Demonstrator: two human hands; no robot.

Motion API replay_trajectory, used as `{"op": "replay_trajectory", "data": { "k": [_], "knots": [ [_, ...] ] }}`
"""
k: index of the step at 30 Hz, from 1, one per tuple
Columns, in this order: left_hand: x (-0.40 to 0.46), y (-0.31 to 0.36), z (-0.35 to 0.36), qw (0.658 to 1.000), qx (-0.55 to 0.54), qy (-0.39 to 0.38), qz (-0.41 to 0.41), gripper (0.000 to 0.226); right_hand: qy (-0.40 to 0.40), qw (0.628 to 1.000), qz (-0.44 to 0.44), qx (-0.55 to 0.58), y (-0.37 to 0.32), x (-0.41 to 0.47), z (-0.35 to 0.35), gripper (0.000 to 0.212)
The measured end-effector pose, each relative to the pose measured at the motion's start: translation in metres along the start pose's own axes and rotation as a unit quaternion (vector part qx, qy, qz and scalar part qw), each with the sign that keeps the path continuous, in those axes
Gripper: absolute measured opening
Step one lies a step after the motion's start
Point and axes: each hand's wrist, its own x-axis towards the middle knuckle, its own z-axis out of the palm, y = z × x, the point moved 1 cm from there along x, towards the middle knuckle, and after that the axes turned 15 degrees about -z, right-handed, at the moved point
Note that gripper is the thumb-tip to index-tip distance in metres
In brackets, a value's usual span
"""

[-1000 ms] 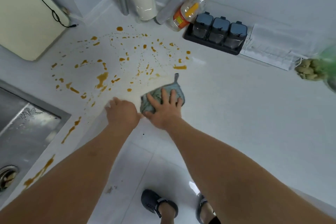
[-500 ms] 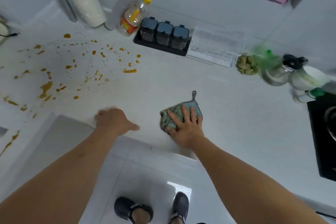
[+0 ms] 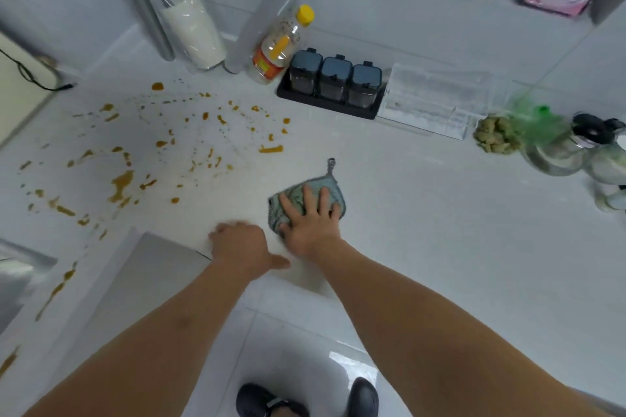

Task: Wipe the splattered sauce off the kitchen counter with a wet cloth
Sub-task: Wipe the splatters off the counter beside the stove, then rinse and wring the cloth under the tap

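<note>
The white desk [image 3: 423, 213] carries orange sauce [image 3: 122, 181] spattered across its left half, with bare surface right of the cloth. The right hand [image 3: 310, 217] lies flat, fingers spread straight, pressing the grey-green cloth [image 3: 306, 193] near the desk's near edge, right of the spatter. The left hand [image 3: 242, 245] rests just beside it at that edge, fingers loosely bent, holding nothing.
</note>
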Motion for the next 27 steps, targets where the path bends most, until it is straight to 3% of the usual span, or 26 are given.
{"op": "replay_trajectory", "data": {
  "k": [4, 7, 12, 18, 23, 27],
  "knots": [
    [0.003, -0.03, -0.016, 0.996, -0.089, -0.006, 0.028, 0.065, -0.032, 0.989, -0.125, -0.066, -0.022, 0.015, -0.001, 0.061],
    [0.02, -0.057, -0.028, 0.992, -0.125, 0.011, -0.028, 0.057, 0.009, 0.996, -0.069, -0.053, 0.025, 0.011, -0.009, 0.058],
    [0.045, -0.09, -0.009, 0.989, -0.1, -0.039, -0.099, 0.086, 0.016, 0.996, 0.09, -0.013, 0.094, 0.051, -0.054, 0.062],
    [0.05, -0.089, 0.006, 0.989, -0.089, -0.012, -0.12, 0.101, 0.018, 0.987, 0.161, 0.007, 0.073, 0.125, -0.081, 0.068],
    [0.049, -0.086, -0.007, 0.984, -0.098, -0.07, -0.13, 0.1, 0.013, 1.0, -0.013, -0.014, -0.018, 0.092, -0.034, 0.065],
    [0.038, -0.104, -0.025, 0.972, -0.152, -0.126, -0.126, 0.093, 0.025, 0.983, -0.178, -0.036, -0.065, 0.047, 0.012, 0.062]
  ]
}}
